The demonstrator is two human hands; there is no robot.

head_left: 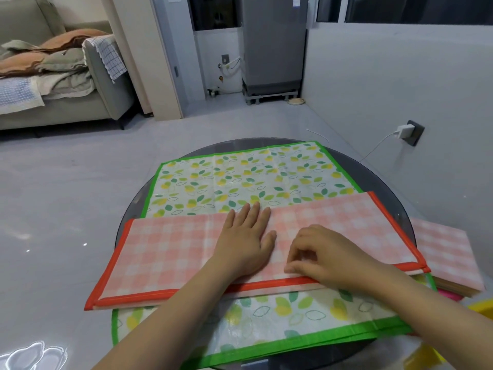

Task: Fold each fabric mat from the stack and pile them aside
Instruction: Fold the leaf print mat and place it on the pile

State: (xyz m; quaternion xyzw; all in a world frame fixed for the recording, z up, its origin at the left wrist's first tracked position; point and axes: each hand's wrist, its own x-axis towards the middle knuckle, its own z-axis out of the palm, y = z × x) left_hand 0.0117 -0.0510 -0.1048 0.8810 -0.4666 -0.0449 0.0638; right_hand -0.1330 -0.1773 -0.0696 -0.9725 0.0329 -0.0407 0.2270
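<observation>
Yellow object (480, 307) cut off at right edge — stack beneath green-bordered mat (240, 180) hidden.

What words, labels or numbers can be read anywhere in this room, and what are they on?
None can be read.
Fridge: a small sticker at its top edge, too blurred to read.
Pink mat and leaf mat: patterns only, no lettering.
Charger: no marking legible.

Your path over the far leaf-print mat (240, 172) is open. To your right, a folded pile (448, 252) crowds the bench (394, 198) edge. Leftward, only bare floor (66, 196) beyond the rim.
</observation>
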